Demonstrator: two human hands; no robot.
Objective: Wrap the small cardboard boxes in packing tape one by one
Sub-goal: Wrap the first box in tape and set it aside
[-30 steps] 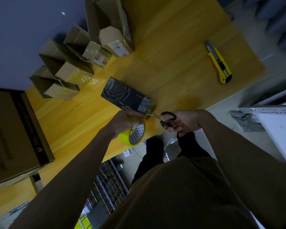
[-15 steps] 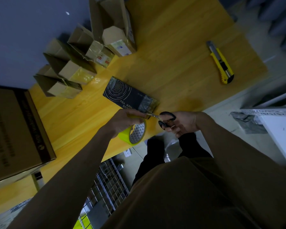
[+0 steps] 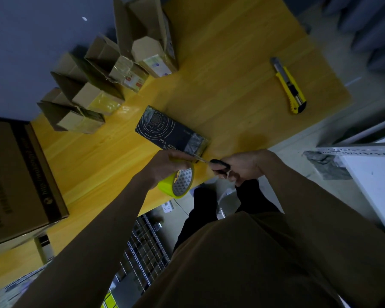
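A dark box with a white spiral print (image 3: pixel 168 131) lies flat on the yellow wooden table (image 3: pixel 231 70), its near end covered in shiny tape. My left hand (image 3: pixel 167 164) grips a yellow roll of packing tape (image 3: pixel 179 182) at the table's front edge, just below that box. My right hand (image 3: pixel 242 166) grips black-handled scissors (image 3: pixel 218 165), whose blades point left at the tape strip between roll and box. Several small brown cardboard boxes (image 3: pixel 91 101) stand in a row at the back left, some with glossy tape on them.
A yellow utility knife (image 3: pixel 289 86) lies on the table's right part. A large brown carton (image 3: pixel 16 183) stands at the left edge. A wire rack (image 3: pixel 142 247) is below the table and a white shelf (image 3: pixel 373 176) at the right.
The scissor handles have closed together in my right hand, with the blades at the tape strip. My left hand and the roll stay in place.
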